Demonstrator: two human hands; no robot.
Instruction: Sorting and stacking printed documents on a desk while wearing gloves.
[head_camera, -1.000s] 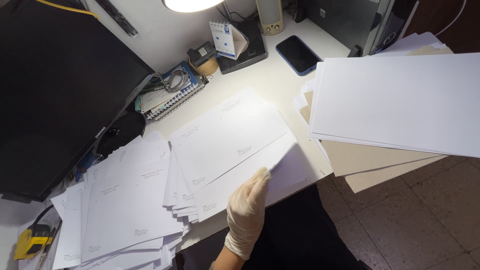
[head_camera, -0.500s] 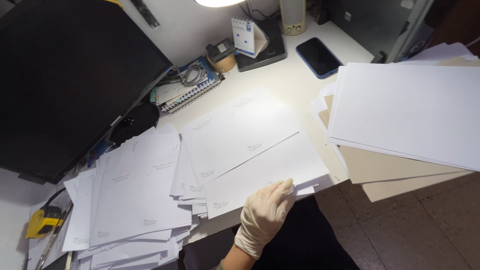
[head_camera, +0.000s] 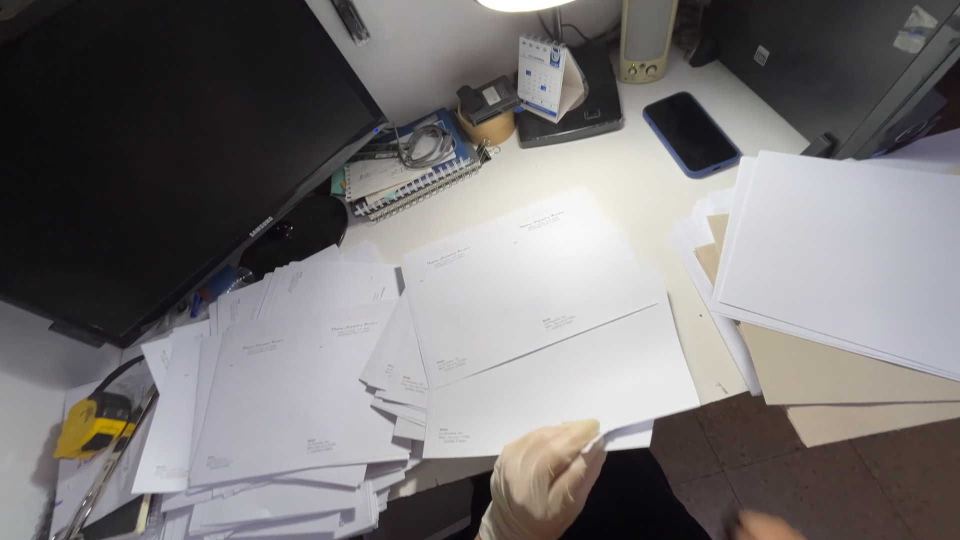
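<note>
Latex glove, cream: covers the left hand (head_camera: 540, 482) at the lower edge of the view.
Grip, left: fingers (head_camera: 575, 437) closed on the near edge of a white printed sheet (head_camera: 565, 385), pinching it.
Printed sheet: white, small dark print at its near left corner; topmost of the middle stack, its near edge reaching past the table (head_camera: 640, 175) front.
Grip, right: a blurred bare right hand (head_camera: 765, 526) shows only as a sliver at the bottom edge; whether it is apart or together cannot be told.
Middle stack (head_camera: 520, 280): white printed sheets fanned under the held one, lying on the white table.
Left pile (head_camera: 285, 390): loose white printed sheets, overlapping, just beside the middle stack.
Right stack (head_camera: 850, 260): blank white sheets over tan card sheets (head_camera: 850, 375), overhanging the table edge above the tiled floor (head_camera: 790, 470).
Monitor (head_camera: 160, 150): black, dark screen, far left.
Spiral notebooks (head_camera: 415, 175): stacked beside the monitor foot, a coiled cable on top.
Phone (head_camera: 692, 133): dark screen, blue case, flat on the far table.
Desk calendar (head_camera: 543, 78): small, upright, near the lamp glow.
Tape measure (head_camera: 92, 425): yellow, at the left edge.
</note>
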